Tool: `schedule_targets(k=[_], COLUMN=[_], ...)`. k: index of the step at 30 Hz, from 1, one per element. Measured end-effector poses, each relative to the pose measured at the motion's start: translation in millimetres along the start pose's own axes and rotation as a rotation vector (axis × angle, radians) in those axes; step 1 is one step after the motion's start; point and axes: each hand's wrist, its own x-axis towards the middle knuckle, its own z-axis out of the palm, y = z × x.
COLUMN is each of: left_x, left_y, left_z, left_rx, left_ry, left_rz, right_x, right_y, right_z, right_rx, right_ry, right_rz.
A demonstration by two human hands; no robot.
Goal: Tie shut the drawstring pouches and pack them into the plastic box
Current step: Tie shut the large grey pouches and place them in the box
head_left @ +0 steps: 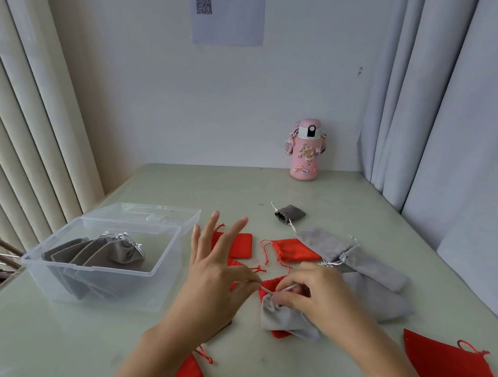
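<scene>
A small grey drawstring pouch point(286, 319) lies in front of me on the table, over a red pouch. My right hand point(317, 292) pinches its silver cord at the pouch's mouth. My left hand point(218, 276) pinches the other end of the cord between thumb and forefinger, its other three fingers spread upward. The clear plastic box point(62, 255) stands open at the left with several tied grey pouches point(107, 255) inside. Loose red pouches point(290, 250) and grey pouches point(350, 256) lie scattered around my hands.
A pink water bottle point(305, 149) stands at the back of the pale green table point(45, 336). A dark grey pouch point(289, 213) lies behind the pile. Curtains hang on both sides. The box's lid point(148, 213) is folded back behind it.
</scene>
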Motion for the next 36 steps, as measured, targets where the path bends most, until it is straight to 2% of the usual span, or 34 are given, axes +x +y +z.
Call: schedule_targets(k=[2,4,6,8,10,13,14,16,19,23,28,29,31,33,36], left_x=[-1,-2,-3,-2,1,5,5,4,4,6,6,6,5,3,2], left_y=[-1,4,17,31,41,44,42,37,33,27,35,35,32,32,33], left_z=[1,0,-2,-5,-7,-8,-7,-6,-3,-7,-9,-10,-10,-9,-8], left_rx=[0.007,-0.11,-0.435,-0.775,-0.981,-1.12,-1.162,-1.233,-1.248,-1.102,-0.916,-0.896,-0.863,-0.848,-0.876], left_ry=[-0.026,-0.121,-0.266,-0.326,-0.313,-0.211,-0.172,-0.11,-0.051,0.053,-0.136,-0.146,-0.154,-0.192,-0.216], left_rz=[0.053,-0.011,-0.187,-0.358,-0.485,-0.628,-0.667,-0.728,-0.739,-0.735,-0.56,-0.534,-0.473,-0.415,-0.382], right_x=[1,1,1,0,0,-3,-4,-5,-4,-3,-1,-2,-3,-3,-1], right_y=[1,2,2,1,-1,-6,-9,-18,-27,-27,-21,-21,-25,-27,-27], right_z=[3,5,5,6,6,7,7,6,5,11,16,16,15,17,19], right_rx=[-0.041,-0.049,-0.045,-0.058,-0.048,-0.046,0.002,0.264,0.714,0.941,1.259,1.247,1.076,0.899,0.774], right_ry=[-0.011,0.009,0.024,0.024,0.046,0.081,0.088,0.062,-0.031,0.007,0.029,0.031,0.063,0.128,0.234], right_rz=[-0.012,-0.011,-0.013,-0.01,-0.009,0.013,0.03,0.098,0.157,0.179,0.233,0.223,0.174,0.123,0.056])
